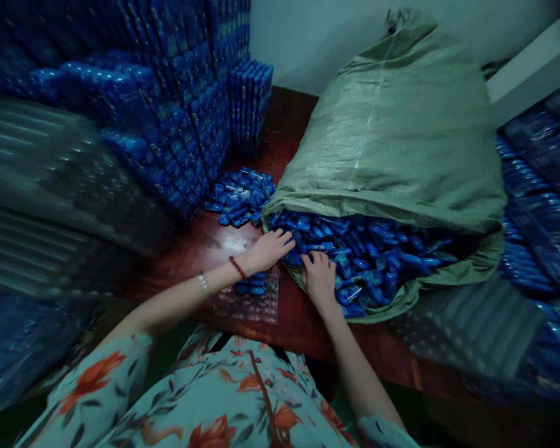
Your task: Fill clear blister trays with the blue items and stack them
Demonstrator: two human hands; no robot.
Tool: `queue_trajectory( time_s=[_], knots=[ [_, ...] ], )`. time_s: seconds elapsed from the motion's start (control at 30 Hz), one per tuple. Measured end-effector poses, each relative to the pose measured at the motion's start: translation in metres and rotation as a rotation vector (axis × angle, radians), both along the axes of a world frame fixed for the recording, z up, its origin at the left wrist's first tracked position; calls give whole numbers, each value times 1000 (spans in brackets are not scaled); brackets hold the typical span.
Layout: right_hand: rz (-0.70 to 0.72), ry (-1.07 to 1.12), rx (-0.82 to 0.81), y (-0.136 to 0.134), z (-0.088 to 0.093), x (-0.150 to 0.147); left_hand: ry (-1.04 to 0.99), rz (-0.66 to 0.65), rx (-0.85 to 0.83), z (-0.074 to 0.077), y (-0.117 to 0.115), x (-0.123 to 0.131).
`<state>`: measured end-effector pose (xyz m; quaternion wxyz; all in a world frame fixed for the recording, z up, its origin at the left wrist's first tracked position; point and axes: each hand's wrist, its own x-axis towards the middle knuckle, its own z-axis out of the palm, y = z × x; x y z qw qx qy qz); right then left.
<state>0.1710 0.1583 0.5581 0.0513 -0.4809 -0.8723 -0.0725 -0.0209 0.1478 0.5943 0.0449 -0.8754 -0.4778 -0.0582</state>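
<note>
A large green woven sack [401, 137] lies on its side, its mouth toward me, full of small blue glossy tube-like pieces [373, 249]. At the left edge of the mouth is my left hand [273, 247], fingers curled at the pieces; what they hold is hidden. Just right of it, my right hand [320, 277] rests against the pieces in the mouth, fingers bent and slightly apart. Under my left forearm lies a clear plastic tray [264, 308] with rows of hollows; several blue pieces [256, 285] sit in its far part.
A loose pile of blue pieces [242, 193] lies on the red-brown table [186, 249] left of the sack. Tall stacks of filled blue packs [177, 81] stand behind. Stacked clear trays [42, 186] are at the left, more trays [476, 323] at the right, with blue packs [532, 218] beyond.
</note>
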Motion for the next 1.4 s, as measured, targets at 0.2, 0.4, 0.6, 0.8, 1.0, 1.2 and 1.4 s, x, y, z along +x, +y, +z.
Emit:
queue_trajectory(
  time_s=[0.2, 0.4, 0.6, 0.8, 1.0, 1.2, 1.4],
  knots=[
    [50, 419, 35, -24, -8, 24, 92, -120, -110, -19, 36, 7],
    [-103, 800, -370, -64, -9, 23, -123, -27, -137, -17, 25, -15],
    [207, 639, -534, -79, 8, 11, -629, 105, -178, 23, -65, -56],
    [331, 516, -659, -76, 14, 3, -788, 400, -215, 15, -182, -69],
    [365, 486, -642, -75, 33, -2, -668, 444, -150, -27, -208, -60],
    [334, 701, -554, -112, 11, -39, -568, 427, -103, -35, -196, -89],
    [435, 421, -345, -111, -22, -58, -381, 213, -150, -38, -176, -96]
  ],
)
